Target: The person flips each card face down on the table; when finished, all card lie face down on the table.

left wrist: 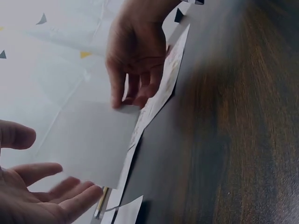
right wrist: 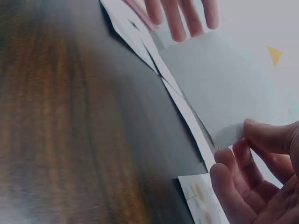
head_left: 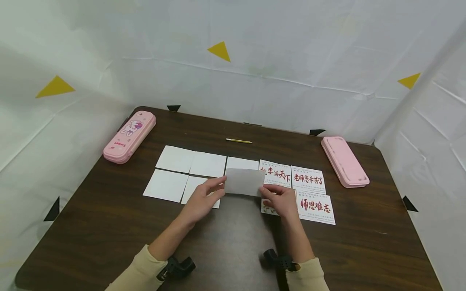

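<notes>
Head view shows the right hand (head_left: 282, 200) pinching a blank card (head_left: 244, 182) lifted above the table (head_left: 109, 226) centre, the left hand (head_left: 202, 200) open beside its left edge, apparently mid-turn; next, a steady flip and set-down.

Dark wooden table (head_left: 109, 226) fills lower frame. Pink rabbit-print pencil case (head_left: 130, 136) at upper left of table; plain pink case (head_left: 344, 161) at right. Yellow pencil (head_left: 238, 140) near far edge, centre. White backdrop (head_left: 255, 48) with yellow triangles (head_left: 220, 51) above.
</notes>
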Demonstrator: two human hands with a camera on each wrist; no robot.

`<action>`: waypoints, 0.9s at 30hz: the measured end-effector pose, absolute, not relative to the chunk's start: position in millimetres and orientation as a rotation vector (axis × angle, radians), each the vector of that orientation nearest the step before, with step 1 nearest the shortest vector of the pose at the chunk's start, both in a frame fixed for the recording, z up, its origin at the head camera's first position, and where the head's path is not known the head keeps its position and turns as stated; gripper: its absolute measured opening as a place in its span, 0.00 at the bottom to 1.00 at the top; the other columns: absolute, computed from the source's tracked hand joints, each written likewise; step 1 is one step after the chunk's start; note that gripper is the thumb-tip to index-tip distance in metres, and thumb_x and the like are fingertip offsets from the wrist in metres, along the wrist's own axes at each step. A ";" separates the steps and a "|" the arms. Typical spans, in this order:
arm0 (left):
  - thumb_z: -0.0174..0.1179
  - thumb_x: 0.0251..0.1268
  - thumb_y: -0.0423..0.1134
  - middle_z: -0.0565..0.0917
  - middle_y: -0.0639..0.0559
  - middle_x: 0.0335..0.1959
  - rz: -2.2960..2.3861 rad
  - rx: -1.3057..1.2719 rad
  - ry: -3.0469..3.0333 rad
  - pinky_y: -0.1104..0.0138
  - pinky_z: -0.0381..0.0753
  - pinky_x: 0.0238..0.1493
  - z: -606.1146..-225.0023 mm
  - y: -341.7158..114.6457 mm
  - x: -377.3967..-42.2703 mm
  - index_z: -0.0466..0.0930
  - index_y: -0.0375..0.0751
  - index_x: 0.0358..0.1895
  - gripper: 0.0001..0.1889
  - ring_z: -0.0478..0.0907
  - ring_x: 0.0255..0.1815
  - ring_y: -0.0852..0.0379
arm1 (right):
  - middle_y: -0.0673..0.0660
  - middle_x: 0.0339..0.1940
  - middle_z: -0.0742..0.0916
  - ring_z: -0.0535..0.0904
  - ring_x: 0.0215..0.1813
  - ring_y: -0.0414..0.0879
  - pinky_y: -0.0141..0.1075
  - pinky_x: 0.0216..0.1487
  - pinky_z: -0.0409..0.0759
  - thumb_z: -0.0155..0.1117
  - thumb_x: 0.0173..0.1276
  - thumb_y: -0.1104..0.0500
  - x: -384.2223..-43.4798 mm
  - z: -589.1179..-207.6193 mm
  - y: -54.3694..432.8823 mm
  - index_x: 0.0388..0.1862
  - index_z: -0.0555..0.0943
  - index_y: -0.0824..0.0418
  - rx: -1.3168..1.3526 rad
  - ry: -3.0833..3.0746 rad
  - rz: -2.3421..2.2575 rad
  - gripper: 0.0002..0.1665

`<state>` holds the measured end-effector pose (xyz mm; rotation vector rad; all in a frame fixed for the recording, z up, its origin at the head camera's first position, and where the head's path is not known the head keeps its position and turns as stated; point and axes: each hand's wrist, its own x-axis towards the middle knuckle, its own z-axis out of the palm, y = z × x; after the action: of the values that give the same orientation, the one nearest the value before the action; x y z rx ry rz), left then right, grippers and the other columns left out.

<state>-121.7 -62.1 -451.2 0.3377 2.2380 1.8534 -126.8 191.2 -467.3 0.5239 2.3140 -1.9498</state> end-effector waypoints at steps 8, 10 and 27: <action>0.52 0.75 0.41 0.68 0.38 0.71 1.719 0.332 2.139 0.47 0.67 0.66 -452.2 -66.1 -117.1 0.62 0.35 0.74 0.28 0.69 0.68 0.44 | 0.57 0.28 0.88 0.84 0.25 0.46 0.34 0.26 0.82 0.77 0.56 0.61 -116.0 -474.3 182.4 0.39 0.88 0.65 0.503 2.590 -1.662 0.12; 0.53 0.75 0.42 0.66 0.37 0.71 1.699 0.342 2.123 0.48 0.66 0.67 -452.8 -67.0 -116.9 0.60 0.35 0.74 0.30 0.67 0.69 0.43 | 0.56 0.27 0.88 0.83 0.24 0.46 0.34 0.25 0.82 0.77 0.56 0.60 -113.5 -474.3 180.8 0.38 0.88 0.64 0.495 2.640 -1.585 0.12; 0.52 0.75 0.44 0.64 0.35 0.72 1.626 0.342 2.059 0.46 0.61 0.69 -456.2 -69.6 -121.6 0.58 0.37 0.75 0.30 0.60 0.74 0.42 | 0.51 0.24 0.88 0.81 0.24 0.41 0.36 0.27 0.75 0.77 0.55 0.57 -110.7 -472.8 174.7 0.33 0.90 0.59 0.405 2.923 -1.191 0.09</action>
<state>-121.6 -69.6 -456.2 0.3425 2.0593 1.6256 -110.7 174.7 -472.8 0.4050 2.9226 -1.1907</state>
